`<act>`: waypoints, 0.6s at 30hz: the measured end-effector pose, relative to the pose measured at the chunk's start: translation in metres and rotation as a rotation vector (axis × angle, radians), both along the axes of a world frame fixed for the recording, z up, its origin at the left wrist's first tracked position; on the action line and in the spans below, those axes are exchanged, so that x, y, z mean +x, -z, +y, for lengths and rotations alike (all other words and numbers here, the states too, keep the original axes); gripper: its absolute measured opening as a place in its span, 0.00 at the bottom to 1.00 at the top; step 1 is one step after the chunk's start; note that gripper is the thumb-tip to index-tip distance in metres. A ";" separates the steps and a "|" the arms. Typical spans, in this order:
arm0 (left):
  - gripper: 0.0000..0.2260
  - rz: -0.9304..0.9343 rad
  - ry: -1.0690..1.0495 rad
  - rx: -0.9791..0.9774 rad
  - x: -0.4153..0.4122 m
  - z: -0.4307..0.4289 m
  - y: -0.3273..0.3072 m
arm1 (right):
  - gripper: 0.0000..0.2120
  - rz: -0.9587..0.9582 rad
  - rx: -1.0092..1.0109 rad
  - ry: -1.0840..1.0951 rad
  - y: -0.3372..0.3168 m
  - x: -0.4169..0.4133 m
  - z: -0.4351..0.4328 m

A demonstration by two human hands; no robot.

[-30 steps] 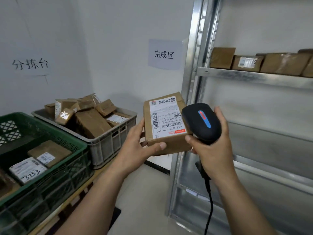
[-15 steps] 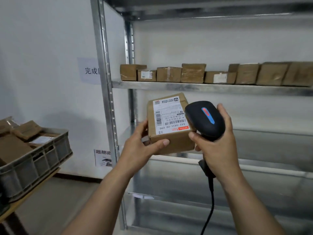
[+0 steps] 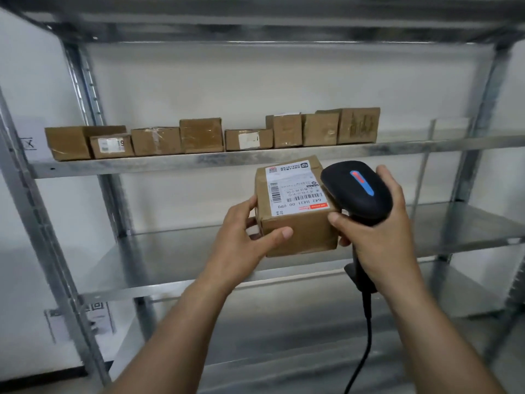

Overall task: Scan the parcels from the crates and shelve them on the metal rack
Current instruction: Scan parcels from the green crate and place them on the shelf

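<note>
A brown cardboard parcel (image 3: 298, 226) with a white shipping label on top is in front of the metal rack (image 3: 176, 163). My left hand (image 3: 244, 237) grips its left side, thumb across the front face. My right hand (image 3: 377, 231) grips a black barcode scanner (image 3: 356, 189) with a red and blue stripe, its head close over the right part of the label. The scanner's cable hangs down. Several brown parcels (image 3: 201, 135) stand in a row on the rack's upper shelf.
The rack's middle shelf (image 3: 176, 251) lies bare behind the held parcel, and lower shelves show below. Bare shelf stretches to the right of the parcel row (image 3: 440, 137). Upright posts stand at left (image 3: 85, 89) and right (image 3: 483, 89). No crates are in view.
The view has swung right from the crates to face the rack. Both hands kept the parcel and scanner together, now in front of the shelves.
</note>
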State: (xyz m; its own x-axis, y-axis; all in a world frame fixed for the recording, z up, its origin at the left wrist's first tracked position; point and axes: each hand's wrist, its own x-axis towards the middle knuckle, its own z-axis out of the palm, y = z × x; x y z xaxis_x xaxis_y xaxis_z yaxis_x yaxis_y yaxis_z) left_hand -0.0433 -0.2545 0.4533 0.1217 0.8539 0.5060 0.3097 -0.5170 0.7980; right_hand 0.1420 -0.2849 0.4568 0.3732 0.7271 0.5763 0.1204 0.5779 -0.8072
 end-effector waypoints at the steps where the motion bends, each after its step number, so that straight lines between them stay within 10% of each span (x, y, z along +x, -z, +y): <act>1: 0.34 0.003 0.024 0.002 0.010 0.007 -0.001 | 0.44 0.003 0.007 0.028 -0.001 0.009 0.003; 18: 0.29 0.016 0.286 0.099 0.182 0.131 -0.050 | 0.38 0.013 0.131 0.338 -0.047 0.173 0.089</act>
